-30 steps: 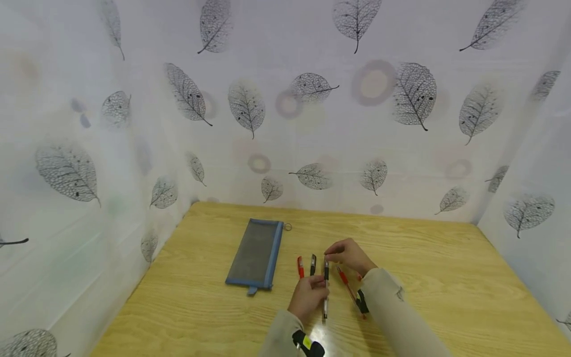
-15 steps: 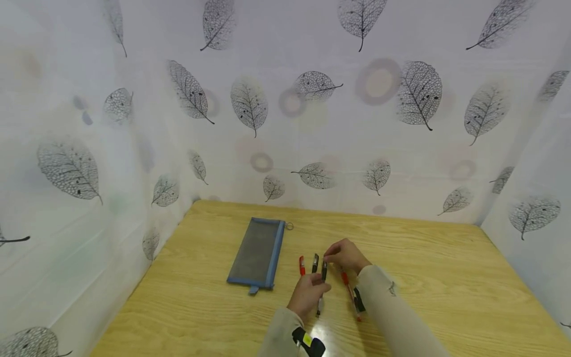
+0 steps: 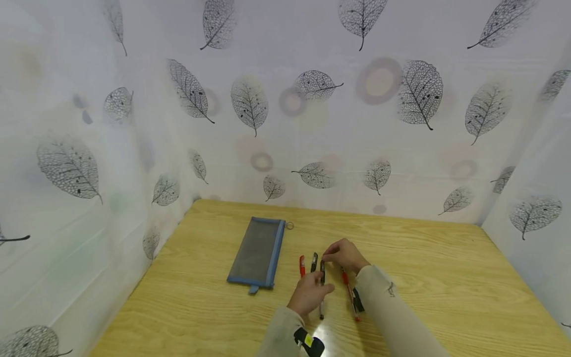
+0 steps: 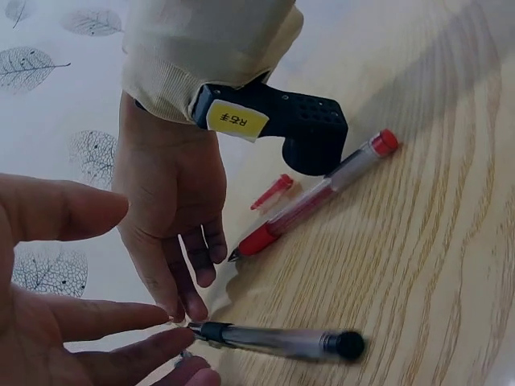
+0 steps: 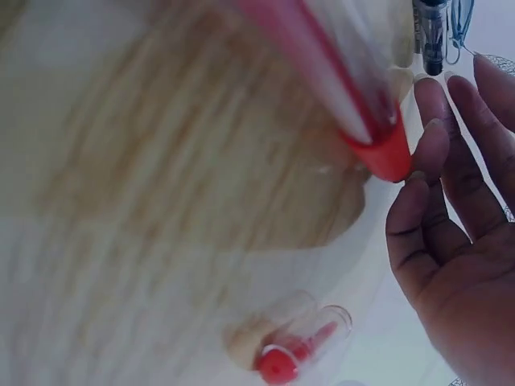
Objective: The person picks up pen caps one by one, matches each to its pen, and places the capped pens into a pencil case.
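The black gel pen (image 4: 278,340), its long axis running away from the person over the surface (image 3: 401,248), is pinched at its far end by the right grip (image 3: 347,255), its middle crossed by the spread left grip (image 3: 308,293)

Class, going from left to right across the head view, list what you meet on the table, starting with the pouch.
Blue-edged mesh pouch → small metal ring → red cap → black cap → black pen → red pen.
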